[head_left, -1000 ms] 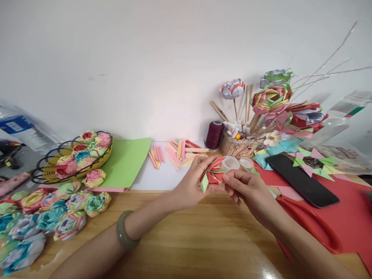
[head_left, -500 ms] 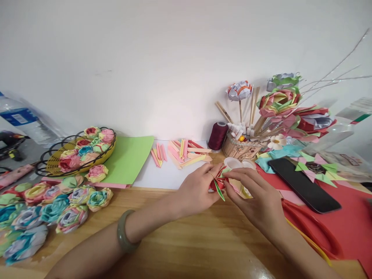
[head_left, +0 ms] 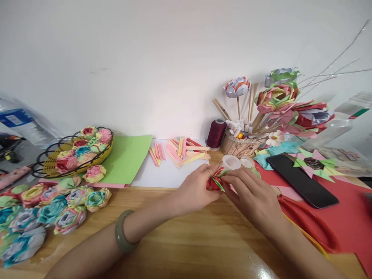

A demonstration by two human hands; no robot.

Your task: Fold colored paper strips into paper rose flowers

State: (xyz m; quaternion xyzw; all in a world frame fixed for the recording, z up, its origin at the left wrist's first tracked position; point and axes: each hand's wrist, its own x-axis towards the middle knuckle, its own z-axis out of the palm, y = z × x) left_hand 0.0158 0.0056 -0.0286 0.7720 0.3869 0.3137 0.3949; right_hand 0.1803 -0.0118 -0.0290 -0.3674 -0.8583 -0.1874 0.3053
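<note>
Above the wooden table, both hands meet at a small red and green folded-paper piece [head_left: 216, 183]. My left hand [head_left: 195, 188] grips its left side, fingers curled; a ring and a green bangle [head_left: 124, 231] show on that arm. My right hand [head_left: 253, 190] pinches the right side, its fingertips pressed on the folds. The fingers hide much of the paper, so its full shape cannot be made out. Just beyond the hands lie clear round plastic lids [head_left: 231, 162]. Folded pink and yellow paper strips [head_left: 181, 149] rest on a white sheet [head_left: 145, 176].
At left, paper flowers [head_left: 70, 219] spread beside a yellow basket [head_left: 54, 164] of more flowers. A green sheet [head_left: 128, 155] lies behind. Rightward are a maroon thread spool [head_left: 216, 133], a wooden pot [head_left: 240, 146] of paper flowers, a black phone [head_left: 302, 182] and red-handled scissors [head_left: 314, 223].
My right fingers have closed in over the paper piece, covering a yellow item seen beneath them before. My left hand keeps its grip. The view has shifted slightly.
</note>
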